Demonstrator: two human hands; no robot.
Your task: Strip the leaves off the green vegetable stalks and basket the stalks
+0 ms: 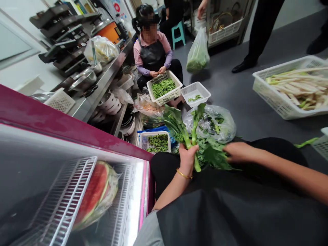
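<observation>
My left hand is closed around two thick green stalks of a leafy vegetable, like Chinese broccoli, with the leaves pointing up and away from me. To its right, my right hand is curled and slightly blurred, its fingers at the edge of a large dark green leaf. More loose leaves lie below and between the hands. Just beyond them is an open clear plastic bag holding more greens. A small white basket of cut greens stands left of my left hand.
A glass-doored fridge with wrapped watermelon is close on my left. Across from me a seated person handles a basket of green pods. Another person's hand carries a bag. A crate of pale stalks sits right.
</observation>
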